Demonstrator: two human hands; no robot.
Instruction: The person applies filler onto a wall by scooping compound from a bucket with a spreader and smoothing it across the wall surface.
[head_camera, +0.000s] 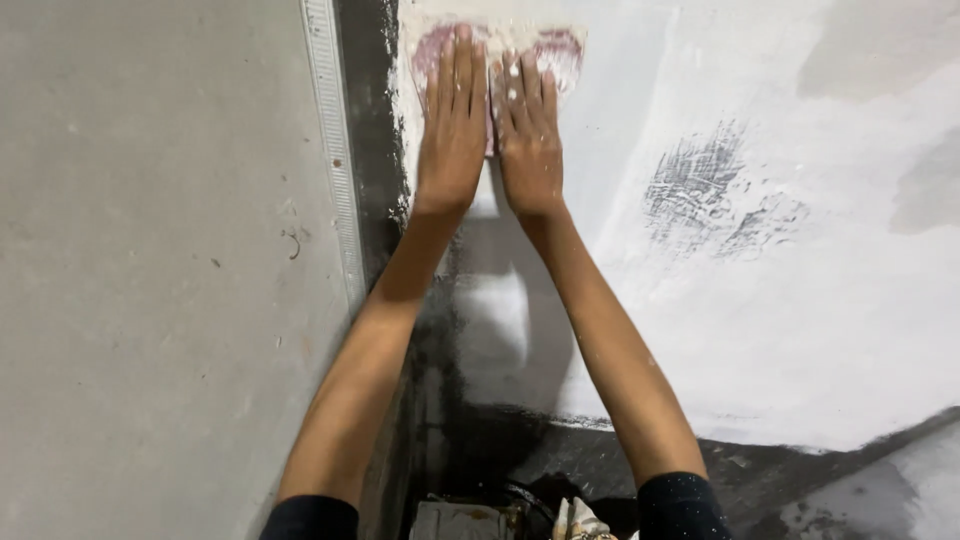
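Hidden: while your flat palms cover its middle, the pad (497, 48) shows only its edges.
Hands: left hand (452, 125) and right hand (527, 135) press it, fingers straight, nothing grasped.
Place: pad high on the wall (780, 330), beside the corner strip (335, 150).
Axis: long side runs left-right.

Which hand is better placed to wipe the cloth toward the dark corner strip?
Probably the left hand: it lies flat on the cloth on the side nearest the dark corner strip. The right hand lies farther away.

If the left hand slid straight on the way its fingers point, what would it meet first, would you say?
The left hand lies flat on a pinkish pad against the wall. Ahead lies only the pad's top edge, then the picture's edge.
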